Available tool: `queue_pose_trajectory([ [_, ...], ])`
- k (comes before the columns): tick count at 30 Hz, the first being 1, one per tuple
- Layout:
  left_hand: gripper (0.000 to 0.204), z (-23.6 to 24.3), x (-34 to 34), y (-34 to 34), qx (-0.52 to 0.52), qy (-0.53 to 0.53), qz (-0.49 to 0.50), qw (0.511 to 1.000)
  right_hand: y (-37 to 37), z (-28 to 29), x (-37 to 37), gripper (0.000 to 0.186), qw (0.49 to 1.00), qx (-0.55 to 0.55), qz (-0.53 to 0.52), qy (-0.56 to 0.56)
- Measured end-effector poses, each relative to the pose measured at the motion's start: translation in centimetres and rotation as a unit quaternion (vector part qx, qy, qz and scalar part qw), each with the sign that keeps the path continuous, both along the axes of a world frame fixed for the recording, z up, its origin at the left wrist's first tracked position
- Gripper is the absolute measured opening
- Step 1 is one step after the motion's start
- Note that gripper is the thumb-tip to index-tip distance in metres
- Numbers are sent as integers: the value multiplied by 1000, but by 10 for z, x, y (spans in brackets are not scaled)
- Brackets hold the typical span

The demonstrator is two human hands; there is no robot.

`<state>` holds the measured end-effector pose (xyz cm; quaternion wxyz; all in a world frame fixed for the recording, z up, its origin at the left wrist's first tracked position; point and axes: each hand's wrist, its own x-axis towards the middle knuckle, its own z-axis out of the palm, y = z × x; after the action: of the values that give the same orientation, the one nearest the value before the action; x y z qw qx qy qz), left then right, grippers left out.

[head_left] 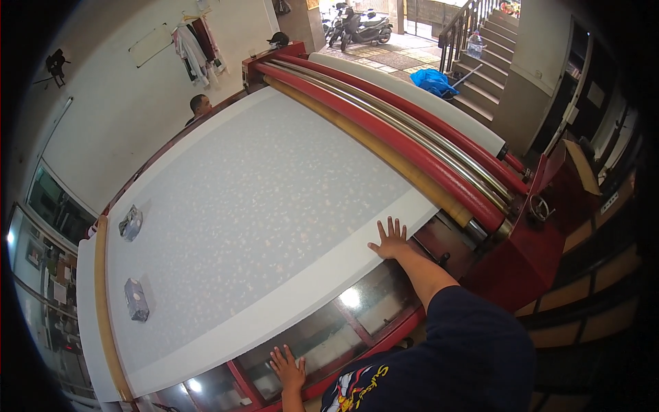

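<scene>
A wide white sheet (268,302) with a pale printed pattern lies spread over the bed of a red roller machine (528,240). My right hand (390,239) rests on the sheet's near edge close to the rollers, its fingers spread. Below that edge, my left hand (288,368) lies with fingers apart against the machine's dark glossy side panel (322,353); it holds nothing. Two wrapped bundles sit on the sheet at the left: a grey block-shaped one (136,300) and a crumpled dark one (130,223).
A yellowish roller (106,302) bounds the sheet at left; red (405,127) and metal rollers run along the far right. Another person (200,106) is beyond the far edge. A handwheel (541,208) juts out at right. Stairs, blue plastic (434,82) and motorbikes (364,29) stand behind.
</scene>
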<state>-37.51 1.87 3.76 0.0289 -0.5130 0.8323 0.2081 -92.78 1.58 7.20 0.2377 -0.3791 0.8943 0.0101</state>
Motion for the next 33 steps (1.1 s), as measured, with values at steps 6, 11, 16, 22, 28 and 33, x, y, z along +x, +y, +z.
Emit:
queue_pose_trajectory([
  [6, 78, -1, 1, 4, 3, -11, 6, 1000, 1, -3, -3, 98, 1000, 8, 2, 8],
  [11, 76, -7, 3, 7, -37, -10, -9, 999, -6, -12, -4, 98, 999, 36, 1, 32],
  [16, 65, 9, 11, 6, -29, 44, 17, 998, -7, -20, -7, 93, 999, 23, -1, 47],
  [22, 61, 7, 70, 86, -46, 49, 81, 994, -55, -17, 28, 96, 998, 21, -13, 63],
  [28, 67, 10, 118, 202, -73, 33, 196, 977, -92, -9, 110, 92, 992, -42, 107, 47],
  [33, 60, -63, 204, 338, 171, 7, 443, 880, -86, -36, 183, 88, 985, -90, 116, 92],
])
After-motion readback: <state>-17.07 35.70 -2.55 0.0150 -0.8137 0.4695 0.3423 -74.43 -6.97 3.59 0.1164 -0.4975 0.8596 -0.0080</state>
